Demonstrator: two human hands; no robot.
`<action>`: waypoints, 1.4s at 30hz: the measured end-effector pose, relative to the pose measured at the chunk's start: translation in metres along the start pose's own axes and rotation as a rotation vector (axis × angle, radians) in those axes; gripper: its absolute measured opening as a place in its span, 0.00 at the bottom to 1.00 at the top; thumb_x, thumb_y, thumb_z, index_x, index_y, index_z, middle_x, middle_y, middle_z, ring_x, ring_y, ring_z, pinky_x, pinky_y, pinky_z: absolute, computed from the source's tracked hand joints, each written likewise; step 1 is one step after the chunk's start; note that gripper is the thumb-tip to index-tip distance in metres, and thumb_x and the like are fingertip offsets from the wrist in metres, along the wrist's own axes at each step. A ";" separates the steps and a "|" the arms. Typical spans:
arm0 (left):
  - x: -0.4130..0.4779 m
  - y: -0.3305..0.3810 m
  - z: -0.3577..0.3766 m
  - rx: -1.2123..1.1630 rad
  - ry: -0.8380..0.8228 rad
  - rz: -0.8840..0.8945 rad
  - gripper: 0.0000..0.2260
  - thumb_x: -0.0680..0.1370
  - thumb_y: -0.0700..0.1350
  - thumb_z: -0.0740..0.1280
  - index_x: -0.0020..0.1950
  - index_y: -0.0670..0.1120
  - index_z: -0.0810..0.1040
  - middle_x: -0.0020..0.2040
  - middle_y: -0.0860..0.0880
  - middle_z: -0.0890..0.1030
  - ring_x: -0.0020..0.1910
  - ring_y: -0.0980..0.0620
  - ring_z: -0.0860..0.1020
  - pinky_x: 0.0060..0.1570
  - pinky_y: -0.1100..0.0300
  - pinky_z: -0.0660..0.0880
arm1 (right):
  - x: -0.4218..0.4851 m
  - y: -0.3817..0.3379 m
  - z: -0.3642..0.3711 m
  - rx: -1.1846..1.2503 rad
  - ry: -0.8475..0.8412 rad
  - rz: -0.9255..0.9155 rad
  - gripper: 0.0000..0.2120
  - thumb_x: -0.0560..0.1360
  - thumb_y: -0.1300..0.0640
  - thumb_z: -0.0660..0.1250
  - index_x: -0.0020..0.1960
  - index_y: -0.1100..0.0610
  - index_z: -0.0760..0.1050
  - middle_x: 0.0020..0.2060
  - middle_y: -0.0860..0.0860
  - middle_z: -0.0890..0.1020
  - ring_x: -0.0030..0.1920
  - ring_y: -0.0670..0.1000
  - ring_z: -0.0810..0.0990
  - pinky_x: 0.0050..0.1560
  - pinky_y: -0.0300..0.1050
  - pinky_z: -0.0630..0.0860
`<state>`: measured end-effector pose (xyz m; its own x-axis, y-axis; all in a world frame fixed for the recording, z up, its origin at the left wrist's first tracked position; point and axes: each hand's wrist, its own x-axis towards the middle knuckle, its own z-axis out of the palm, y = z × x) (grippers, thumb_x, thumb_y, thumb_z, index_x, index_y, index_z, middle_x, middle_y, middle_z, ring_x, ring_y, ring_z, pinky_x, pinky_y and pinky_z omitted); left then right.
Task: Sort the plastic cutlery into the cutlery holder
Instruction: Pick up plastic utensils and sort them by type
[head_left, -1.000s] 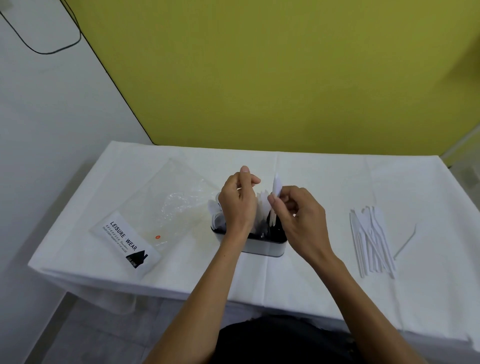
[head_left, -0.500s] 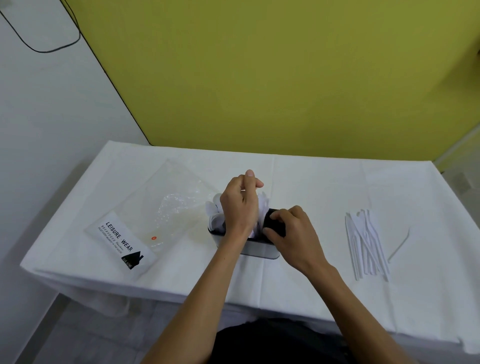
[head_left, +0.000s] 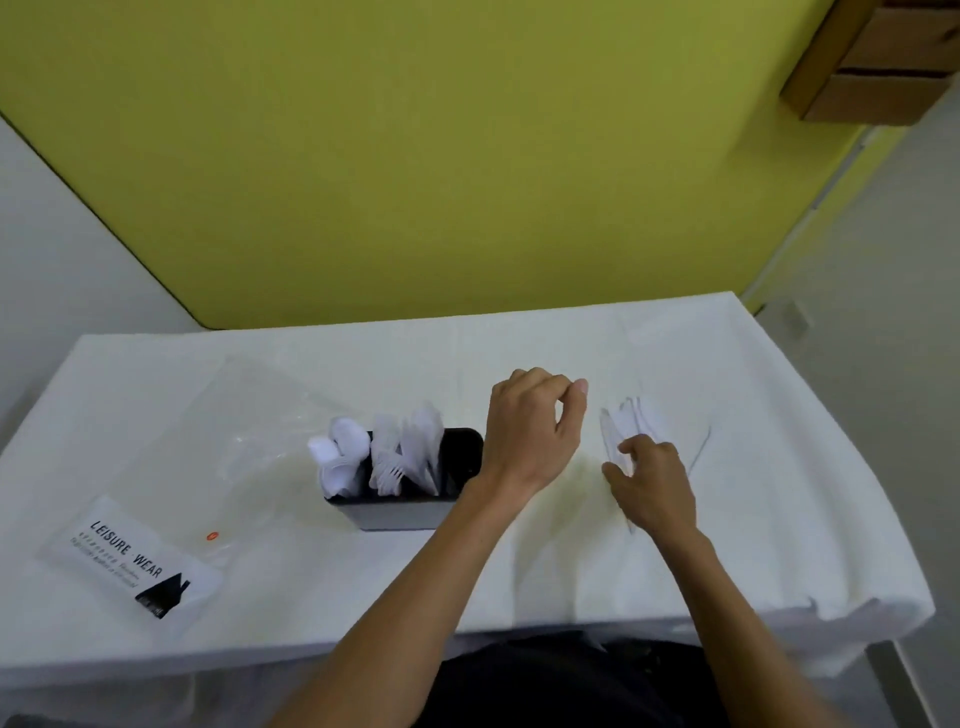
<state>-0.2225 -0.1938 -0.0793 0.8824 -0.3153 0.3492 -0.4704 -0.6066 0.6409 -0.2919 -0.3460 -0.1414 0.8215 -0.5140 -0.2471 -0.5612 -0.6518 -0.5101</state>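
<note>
The cutlery holder (head_left: 395, 514), dark inside with a pale outer wall, stands mid-table. Its compartments hold white spoons (head_left: 340, 457) at the left, forks (head_left: 387, 465) in the middle and knives (head_left: 427, 447) beside them; the rightmost slot shows black. A loose pile of white plastic knives (head_left: 631, 421) lies on the cloth to the right. My left hand (head_left: 535, 426) hovers between holder and pile, fingers curled with thumb against fingertip, nothing in it. My right hand (head_left: 652, 486) lies palm down on the near end of the pile, its fingertips touching the knives; any grip is hidden.
A clear plastic bag (head_left: 130, 556) printed "LEISURE WEAR" lies at the left of the white tablecloth (head_left: 779, 467). A thin pale strip (head_left: 700, 449) lies just right of the knife pile. The yellow wall stands behind; the table's front edge is close to my body.
Both hands have left the holder and moved right. The right hand, which was pushing a knife into the holder, now rests on the loose pile. The camera has turned right.
</note>
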 end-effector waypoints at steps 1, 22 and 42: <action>-0.002 0.003 0.013 -0.029 -0.099 -0.024 0.20 0.83 0.53 0.57 0.40 0.45 0.81 0.39 0.50 0.81 0.44 0.49 0.76 0.51 0.52 0.72 | -0.001 0.010 -0.002 -0.094 -0.014 0.042 0.22 0.76 0.47 0.70 0.65 0.55 0.71 0.59 0.56 0.75 0.56 0.57 0.78 0.50 0.50 0.73; 0.004 0.008 0.138 -0.447 -0.536 -0.907 0.30 0.68 0.69 0.72 0.50 0.42 0.79 0.47 0.42 0.84 0.42 0.47 0.83 0.48 0.54 0.83 | 0.010 0.052 -0.006 -0.342 -0.203 -0.154 0.09 0.78 0.52 0.60 0.44 0.57 0.69 0.36 0.51 0.76 0.37 0.53 0.79 0.40 0.46 0.74; 0.048 0.048 0.136 -1.039 0.097 -1.212 0.21 0.79 0.57 0.68 0.35 0.44 0.72 0.26 0.48 0.73 0.24 0.49 0.71 0.32 0.58 0.74 | 0.026 0.024 -0.028 1.013 -0.139 0.235 0.22 0.85 0.45 0.49 0.58 0.57 0.76 0.53 0.47 0.81 0.54 0.45 0.79 0.46 0.43 0.76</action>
<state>-0.2011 -0.3370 -0.1244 0.7378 0.0309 -0.6743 0.6373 0.2972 0.7110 -0.2871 -0.3906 -0.1375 0.7431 -0.4569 -0.4888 -0.4135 0.2607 -0.8724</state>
